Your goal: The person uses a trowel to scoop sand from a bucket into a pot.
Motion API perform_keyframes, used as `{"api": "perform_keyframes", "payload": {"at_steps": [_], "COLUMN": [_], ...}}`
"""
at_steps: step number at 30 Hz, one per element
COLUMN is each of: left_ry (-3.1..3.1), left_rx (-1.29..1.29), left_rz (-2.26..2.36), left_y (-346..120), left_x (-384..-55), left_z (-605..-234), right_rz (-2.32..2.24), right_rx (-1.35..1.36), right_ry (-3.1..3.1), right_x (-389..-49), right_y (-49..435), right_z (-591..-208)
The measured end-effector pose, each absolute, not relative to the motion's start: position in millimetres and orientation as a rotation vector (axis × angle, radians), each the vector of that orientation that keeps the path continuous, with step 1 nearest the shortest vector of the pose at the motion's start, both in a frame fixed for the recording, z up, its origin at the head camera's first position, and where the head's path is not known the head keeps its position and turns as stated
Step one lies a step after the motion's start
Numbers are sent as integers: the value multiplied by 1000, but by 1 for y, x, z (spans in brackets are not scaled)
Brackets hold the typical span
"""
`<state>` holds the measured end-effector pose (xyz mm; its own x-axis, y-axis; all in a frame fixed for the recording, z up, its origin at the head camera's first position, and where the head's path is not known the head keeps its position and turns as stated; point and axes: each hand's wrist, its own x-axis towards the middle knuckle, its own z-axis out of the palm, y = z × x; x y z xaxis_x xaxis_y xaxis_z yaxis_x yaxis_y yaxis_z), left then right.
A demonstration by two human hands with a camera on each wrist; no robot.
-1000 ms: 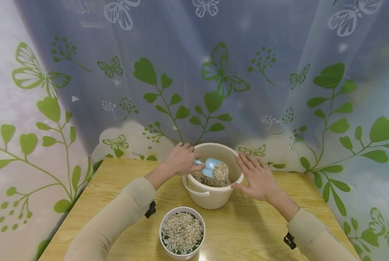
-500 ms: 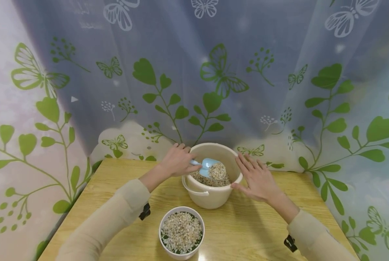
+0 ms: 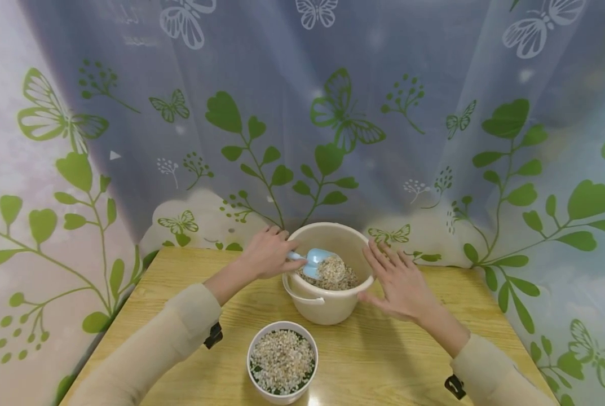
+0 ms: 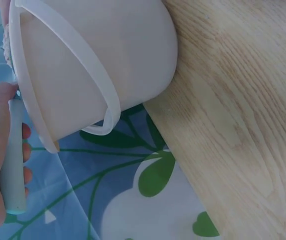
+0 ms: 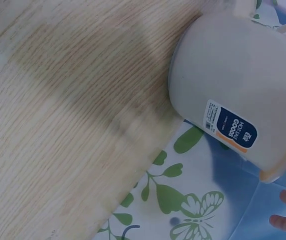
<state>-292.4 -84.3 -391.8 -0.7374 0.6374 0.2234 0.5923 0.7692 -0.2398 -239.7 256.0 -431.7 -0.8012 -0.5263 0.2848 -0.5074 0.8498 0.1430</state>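
Observation:
In the head view my left hand (image 3: 268, 254) grips the handle of a light blue scoop (image 3: 313, 260) over the left part of a cream bucket (image 3: 327, 310). Small pale stones (image 3: 331, 269) heap at the scoop's tip. Below them more gravel (image 3: 348, 279) lies inside the bucket. The left wrist view shows the scoop's handle (image 4: 14, 165) with my fingers curled round it, beside the bucket's rim. My right hand (image 3: 401, 282) is spread with straight fingers right at the bucket's right rim. The bucket's white carrying handle (image 3: 304, 299) hangs down in front.
A white pot (image 3: 251, 375) topped with pale gravel and dark green edges stands nearer to me. Both stand on a wooden table (image 3: 383, 366). A curtain (image 3: 261, 141) printed with leaves and butterflies rises right behind the bucket. The bucket carries a label (image 5: 230, 125).
My left hand and the loaded scoop have shifted a little to the left across the bucket. My right hand stays at the right rim, almost unmoved. Bucket and pot stand as before.

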Motion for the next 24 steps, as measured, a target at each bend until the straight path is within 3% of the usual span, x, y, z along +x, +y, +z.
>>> {"api": "perform_keyframes", "payload": {"at_steps": [24], "left_ry": [-2577], "left_rx": [-924], "left_rz": [198], "left_y": [-122], "left_x": [-249], "left_z": [-388], "right_rz": [-96], "right_rx": [889], "right_ry": [-2551], "right_x": [-198], "right_y": [235], "right_z": [-435]}}
